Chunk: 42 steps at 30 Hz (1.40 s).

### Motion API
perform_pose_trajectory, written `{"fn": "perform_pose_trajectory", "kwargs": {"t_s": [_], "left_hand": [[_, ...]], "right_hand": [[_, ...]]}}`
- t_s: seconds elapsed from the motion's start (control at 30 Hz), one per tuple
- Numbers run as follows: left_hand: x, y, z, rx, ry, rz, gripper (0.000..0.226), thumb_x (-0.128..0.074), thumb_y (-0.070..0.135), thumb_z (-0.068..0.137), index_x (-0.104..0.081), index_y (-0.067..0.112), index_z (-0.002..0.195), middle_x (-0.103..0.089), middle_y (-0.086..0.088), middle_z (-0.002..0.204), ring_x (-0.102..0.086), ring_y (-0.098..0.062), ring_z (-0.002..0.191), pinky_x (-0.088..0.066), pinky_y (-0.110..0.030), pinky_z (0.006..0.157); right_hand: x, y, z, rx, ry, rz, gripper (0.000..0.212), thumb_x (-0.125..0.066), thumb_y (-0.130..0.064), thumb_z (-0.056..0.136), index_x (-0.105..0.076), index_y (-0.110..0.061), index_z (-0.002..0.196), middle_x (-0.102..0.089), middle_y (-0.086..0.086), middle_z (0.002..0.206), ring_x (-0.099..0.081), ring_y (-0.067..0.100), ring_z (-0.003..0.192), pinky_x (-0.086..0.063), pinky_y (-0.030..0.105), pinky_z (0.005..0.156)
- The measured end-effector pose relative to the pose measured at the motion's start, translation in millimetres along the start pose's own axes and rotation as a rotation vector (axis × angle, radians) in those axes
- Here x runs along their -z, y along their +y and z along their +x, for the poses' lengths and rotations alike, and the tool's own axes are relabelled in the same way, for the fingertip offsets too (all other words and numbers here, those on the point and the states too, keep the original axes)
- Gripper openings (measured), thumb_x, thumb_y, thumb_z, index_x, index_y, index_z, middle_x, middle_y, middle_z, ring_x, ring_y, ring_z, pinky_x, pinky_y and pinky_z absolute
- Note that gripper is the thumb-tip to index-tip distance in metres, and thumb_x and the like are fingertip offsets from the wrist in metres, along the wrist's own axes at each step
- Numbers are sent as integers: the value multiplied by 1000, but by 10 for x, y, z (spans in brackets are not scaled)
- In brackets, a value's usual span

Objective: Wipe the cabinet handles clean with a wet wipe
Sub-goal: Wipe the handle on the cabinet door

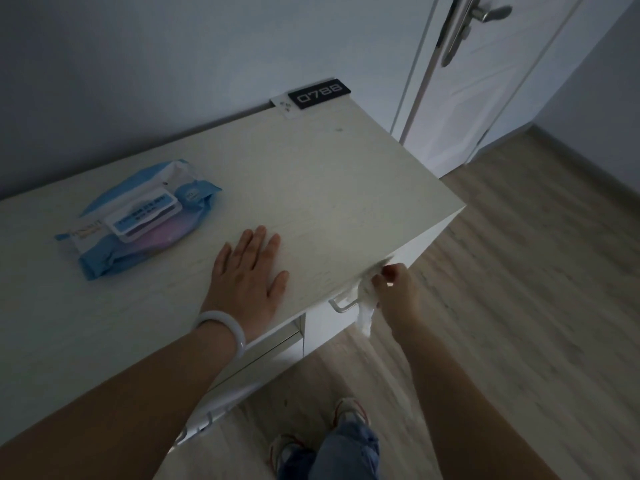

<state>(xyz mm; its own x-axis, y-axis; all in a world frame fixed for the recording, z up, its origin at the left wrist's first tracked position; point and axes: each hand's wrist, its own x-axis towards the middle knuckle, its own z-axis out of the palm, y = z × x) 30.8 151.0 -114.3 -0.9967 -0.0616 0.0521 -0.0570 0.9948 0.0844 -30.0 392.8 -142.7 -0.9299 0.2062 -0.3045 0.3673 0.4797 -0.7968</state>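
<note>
Dim room, pale wood-grain cabinet top against a grey wall: wiping the metal bar handle below the front edge, near the right corner.

Risk, as judged: the crumpled white wet wipe hangs loose below the fingers and could slip off the handle or drop to the floor if the pinch slackens; a hard rub might also pull the cabinet front open. Right hand has fingers closed together, clamped on the wipe against the handle. Left hand lies flat, fingers apart, holding nothing, near the front edge. Blue wet-wipe pack sits toward the left side.
</note>
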Motion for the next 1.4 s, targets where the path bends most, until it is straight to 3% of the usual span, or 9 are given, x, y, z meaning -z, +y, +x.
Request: {"fn": "perform_pose_trajectory", "kwargs": {"t_s": [0.07, 0.23, 0.33, 0.7, 0.9, 1.03, 1.2, 1.3, 1.4], "left_hand": [[-6, -2, -1, 4, 3, 7, 64, -18, 51, 94, -22, 24, 152, -20, -2, 160, -17, -20, 147, -15, -43, 119], [0, -3, -5, -5, 0, -5, 64, -20, 51, 94, -23, 23, 151, -20, -3, 159, -18, -21, 147, -15, -45, 119], [7, 1, 8, -2, 2, -13, 64, -20, 51, 93, -25, 24, 151, -22, -3, 159, -19, -21, 147, -16, -45, 118], [5, 5, 4, -2, 26, -19, 63, -25, 49, 92, -32, 21, 149, -28, -4, 157, -27, -23, 144, -21, -46, 116], [13, 18, 0, 4, 26, -12, 64, -22, 50, 92, -29, 23, 150, -26, -3, 158, -24, -21, 145, -18, -45, 117], [17, 22, -2, 1, 31, -8, 63, -24, 49, 92, -31, 21, 149, -28, -4, 157, -27, -23, 144, -20, -45, 116], [18, 17, -6, 0, 27, -13, 64, -23, 50, 93, -29, 22, 149, -26, -4, 158, -24, -22, 145, -18, -45, 117], [27, 12, -7, 4, 22, -6, 64, -21, 50, 93, -28, 22, 150, -25, -4, 158, -23, -22, 145, -17, -44, 117], [32, 16, -2, -2, 8, -1, 65, -18, 51, 93, -25, 23, 151, -23, -4, 159, -20, -21, 146, -16, -44, 118]], "right_hand": [[-122, 43, -63, -17, 48, -19, 16, -50, -26, 95, -57, -11, 98, -59, -3, 80, -59, 22, 77, -47, 32, 63], [-282, 171, -146, -183, 224, 166, 29, -54, -38, 93, -65, -11, 90, -66, 3, 77, -63, 20, 73, -53, 35, 65], [-219, 143, -38, -235, 215, 209, 27, -59, -35, 91, -67, -10, 86, -67, 5, 77, -63, 21, 73, -46, 28, 60], [-182, 154, -241, -131, 327, 357, 32, -68, -17, 86, -57, -18, 56, -54, 0, 52, -47, 15, 53, -39, 30, 54], [-200, 46, -113, -293, 260, 455, 19, -71, -21, 83, -61, -10, 72, -59, 4, 61, -54, 19, 58, -50, 33, 58], [-274, 27, -206, -377, 340, 497, 28, -73, -19, 81, -52, -11, 64, -55, 5, 59, -52, 20, 58, -49, 34, 59], [-490, 53, -511, -424, 194, 447, 24, -76, -23, 77, -59, -8, 71, -65, 10, 69, -67, 34, 75, -58, 50, 70], [-408, 16, -489, -453, 130, 462, 22, -78, -20, 77, -64, -4, 80, -68, 10, 72, -69, 28, 73, -59, 43, 72], [-218, -28, -258, -498, 211, 543, 20, -78, -21, 77, -64, -6, 76, -64, 7, 67, -64, 21, 64, -58, 37, 69]]}}
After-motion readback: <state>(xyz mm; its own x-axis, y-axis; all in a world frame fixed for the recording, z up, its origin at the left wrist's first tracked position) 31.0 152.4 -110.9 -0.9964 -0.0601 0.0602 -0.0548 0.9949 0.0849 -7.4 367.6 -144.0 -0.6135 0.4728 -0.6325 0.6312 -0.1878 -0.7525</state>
